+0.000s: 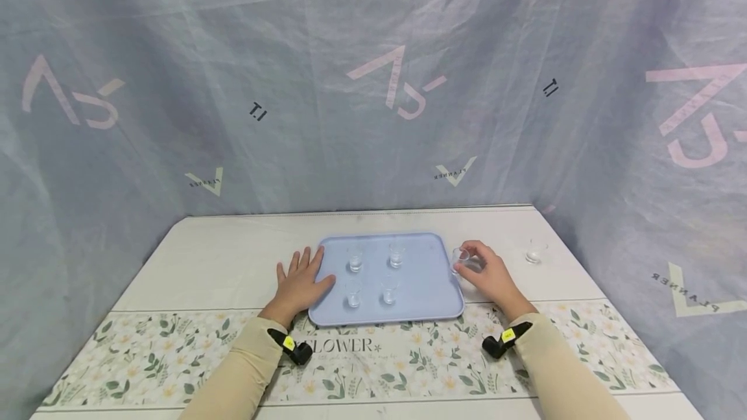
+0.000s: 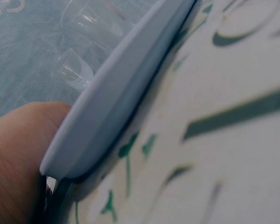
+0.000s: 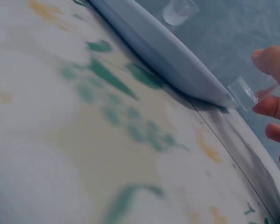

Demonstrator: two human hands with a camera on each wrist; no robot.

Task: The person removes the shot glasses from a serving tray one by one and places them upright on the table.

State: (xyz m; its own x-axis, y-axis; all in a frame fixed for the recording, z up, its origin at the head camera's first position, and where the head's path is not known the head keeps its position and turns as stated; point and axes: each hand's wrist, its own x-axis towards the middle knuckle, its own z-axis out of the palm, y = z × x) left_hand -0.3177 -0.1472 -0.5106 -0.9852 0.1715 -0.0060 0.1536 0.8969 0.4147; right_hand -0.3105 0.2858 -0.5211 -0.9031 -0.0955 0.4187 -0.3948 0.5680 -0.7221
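A pale blue tray [image 1: 426,287] lies on the table and carries several small clear glasses [image 1: 356,258]. My left hand [image 1: 300,280] lies flat with straight fingers on the tray's left edge; the left wrist view shows the tray's rim [image 2: 112,112] beside my thumb. My right hand [image 1: 487,274] pinches one small clear glass [image 1: 459,258] just off the tray's right edge. In the right wrist view that glass [image 3: 245,93] sits between my fingertips [image 3: 270,106], next to the tray's rim [image 3: 177,60].
Another small clear glass [image 1: 535,251] stands alone on the table to the right. A floral runner [image 1: 373,355] crosses the near part of the table. A grey printed fabric backdrop [image 1: 373,83] closes in the back and both sides.
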